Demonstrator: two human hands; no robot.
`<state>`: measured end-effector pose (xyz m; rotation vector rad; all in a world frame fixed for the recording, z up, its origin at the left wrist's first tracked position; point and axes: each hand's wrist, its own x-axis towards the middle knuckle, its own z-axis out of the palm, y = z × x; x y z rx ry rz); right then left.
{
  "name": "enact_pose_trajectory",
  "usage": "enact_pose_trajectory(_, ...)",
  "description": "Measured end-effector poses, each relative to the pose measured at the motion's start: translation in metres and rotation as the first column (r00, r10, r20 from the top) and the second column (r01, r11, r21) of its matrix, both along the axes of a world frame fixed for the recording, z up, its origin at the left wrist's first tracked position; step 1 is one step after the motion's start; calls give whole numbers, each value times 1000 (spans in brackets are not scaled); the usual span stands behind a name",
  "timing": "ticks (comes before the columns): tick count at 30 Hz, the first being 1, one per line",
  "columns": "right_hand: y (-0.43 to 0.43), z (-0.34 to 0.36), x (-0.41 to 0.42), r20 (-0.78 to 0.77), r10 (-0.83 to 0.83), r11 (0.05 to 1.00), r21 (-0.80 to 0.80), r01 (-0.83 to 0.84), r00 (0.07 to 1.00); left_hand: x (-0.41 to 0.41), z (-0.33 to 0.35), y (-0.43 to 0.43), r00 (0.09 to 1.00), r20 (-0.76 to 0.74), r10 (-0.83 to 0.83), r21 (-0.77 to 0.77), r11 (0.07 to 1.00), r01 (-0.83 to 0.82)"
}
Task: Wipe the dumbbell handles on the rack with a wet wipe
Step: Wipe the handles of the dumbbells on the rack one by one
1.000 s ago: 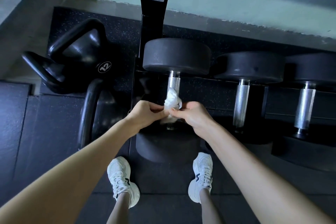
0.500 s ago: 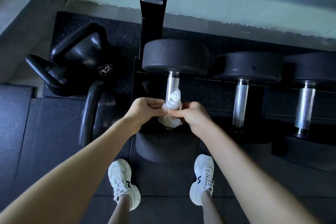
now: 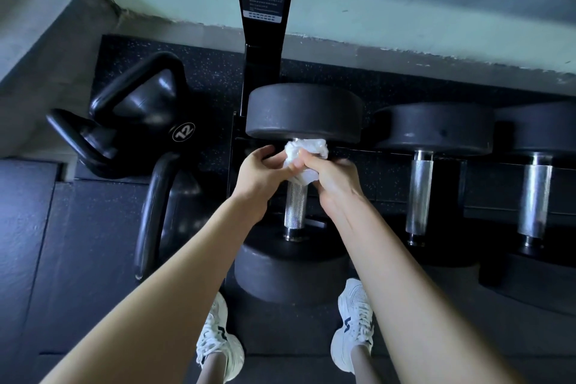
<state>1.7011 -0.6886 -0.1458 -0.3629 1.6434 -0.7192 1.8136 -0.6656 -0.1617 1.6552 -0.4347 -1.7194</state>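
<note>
Both the left hand (image 3: 260,173) and the right hand (image 3: 327,179) pinch the wet wipe (image 3: 307,159), apparently wrapped around the leftmost dumbbell handle (image 3: 296,206) near its far head; bunched cloth may skip the knurling.

Both hands slid the wet wipe (image 3: 307,154) up the dumbbell handle (image 3: 295,206), from around the middle to right under the far weight head (image 3: 304,112). The lower knurled part of the handle got uncovered.
</note>
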Motion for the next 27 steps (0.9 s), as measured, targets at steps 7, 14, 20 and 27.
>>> enact_pose_trajectory(7, 16, 10, 2, -69, 64, 998, 28, -62, 996, 1, 3, 10, 961, 222, -163, -46, 983, 178)
enact_pose_trajectory(14, 34, 13, -6, -164, 263, 964, 78, -253, 951, 9, 6, 19, 846, 321, -426, 50, 900, 434)
enact_pose_trajectory(20, 48, 15, -11, -373, 502, 863, 156, -480, 781, 8, 15, 29, 678, 456, -576, 144, 800, 583)
enact_pose_trajectory(27, 73, 38, -25, -436, 547, 830, 169, -532, 715, 13, 50, 58, 768, 449, -456, 133, 884, 447)
